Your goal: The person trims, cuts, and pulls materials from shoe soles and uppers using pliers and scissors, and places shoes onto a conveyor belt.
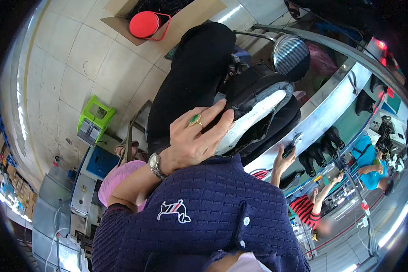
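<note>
And here's the black shoe [255, 112], propped in my lap against my dark trouser legs [188, 86], rounded end pointing far and right, pale underside turned up to the right. My left hand [192, 136] is on its near left side, fingers curled down onto the edge, thumb out of sight. I'd call it light for its size: the dark upper soft enough to dent, the pale base stiffer, the smooth covering perhaps a bit slippery, easily scuffed. Best hold? That firm edge, I reckon, with the legs bracing from below. Over to the right, my right hand [283, 161] has its fingers closed round a small dark tool [289, 151], right by the metal rim [319, 111] of the green surface [343, 123]. Farther right, more black shoes [318, 155] line up there; far left, a green stool [95, 113] stands on the tiles.
</note>
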`<action>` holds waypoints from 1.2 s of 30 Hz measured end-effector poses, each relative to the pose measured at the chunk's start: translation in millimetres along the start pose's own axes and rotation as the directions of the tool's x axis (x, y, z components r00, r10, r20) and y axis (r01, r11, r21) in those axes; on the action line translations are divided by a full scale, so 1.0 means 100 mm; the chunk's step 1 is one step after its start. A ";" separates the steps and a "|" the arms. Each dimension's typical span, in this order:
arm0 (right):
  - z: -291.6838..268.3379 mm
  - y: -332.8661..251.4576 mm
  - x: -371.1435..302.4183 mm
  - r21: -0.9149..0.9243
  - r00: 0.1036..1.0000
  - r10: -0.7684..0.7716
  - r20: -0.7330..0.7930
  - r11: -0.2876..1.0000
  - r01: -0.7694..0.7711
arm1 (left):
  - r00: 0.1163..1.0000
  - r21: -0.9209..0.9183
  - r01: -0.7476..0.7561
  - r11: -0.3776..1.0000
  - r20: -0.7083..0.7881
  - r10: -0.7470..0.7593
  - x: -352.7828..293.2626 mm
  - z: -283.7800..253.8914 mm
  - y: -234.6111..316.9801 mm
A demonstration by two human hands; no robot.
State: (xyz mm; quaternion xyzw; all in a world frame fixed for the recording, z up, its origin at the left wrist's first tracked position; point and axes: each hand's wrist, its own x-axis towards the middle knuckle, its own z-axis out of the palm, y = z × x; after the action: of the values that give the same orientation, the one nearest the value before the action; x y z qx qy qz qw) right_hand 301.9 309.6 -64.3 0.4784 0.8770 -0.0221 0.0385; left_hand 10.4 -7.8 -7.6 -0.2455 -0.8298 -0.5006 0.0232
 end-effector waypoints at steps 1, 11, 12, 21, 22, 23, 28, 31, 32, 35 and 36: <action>0.02 0.05 0.00 -0.006 1.000 -0.002 0.004 1.000 0.002 | 1.000 -0.001 0.007 1.000 0.001 -0.007 -0.01 0.00 -0.02; -0.10 0.03 0.26 0.350 0.987 0.049 0.154 0.931 -0.101 | 0.961 -0.111 0.242 0.964 0.166 -0.222 0.29 -0.19 0.06; -0.13 0.13 0.24 0.199 0.986 0.024 0.166 0.978 -0.058 | 0.911 -0.182 0.390 0.903 0.221 -0.349 0.39 -0.18 0.12; 0.30 0.41 0.04 0.269 0.999 0.050 -0.015 0.962 -0.044 | 0.987 0.258 -0.033 0.966 0.161 -0.010 0.14 0.10 0.13; 0.32 0.41 0.02 0.340 1.000 0.011 -0.004 0.940 -0.009 | 0.976 0.309 -0.035 0.950 0.215 -0.034 0.13 0.12 0.11; 0.34 0.41 0.00 0.351 1.000 0.010 -0.011 0.936 -0.006 | 0.960 0.358 -0.032 0.933 0.270 -0.071 0.09 0.15 0.10; 0.42 0.29 0.02 0.453 0.963 0.033 -0.267 0.886 0.095 | 0.981 0.107 0.043 0.993 0.186 -0.063 0.09 0.08 0.03; -0.17 -0.70 0.09 0.501 0.972 -0.063 -0.226 0.849 0.172 | 0.852 -0.047 0.394 0.918 0.394 -0.345 0.17 -0.06 0.11; -0.55 -1.21 0.09 0.756 0.995 -0.074 -0.066 0.648 0.099 | 0.828 -0.141 0.427 0.893 0.457 -0.324 0.16 0.00 -0.07; -0.64 -2.00 0.16 0.975 0.924 -0.378 0.055 0.222 0.032 | 0.563 -0.117 0.640 0.759 0.744 -0.359 0.40 0.16 -0.06; -0.66 -2.18 0.19 0.981 0.861 -0.497 0.111 0.194 -0.014 | 0.488 -0.246 0.799 0.548 0.798 -0.353 0.44 0.12 0.10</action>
State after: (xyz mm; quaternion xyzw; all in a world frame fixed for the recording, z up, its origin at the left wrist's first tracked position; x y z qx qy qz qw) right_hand 105.5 212.1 0.2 0.2329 0.7086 -0.6605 -0.0860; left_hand -21.4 22.6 7.2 -0.0862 -0.6072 -0.5822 -0.5337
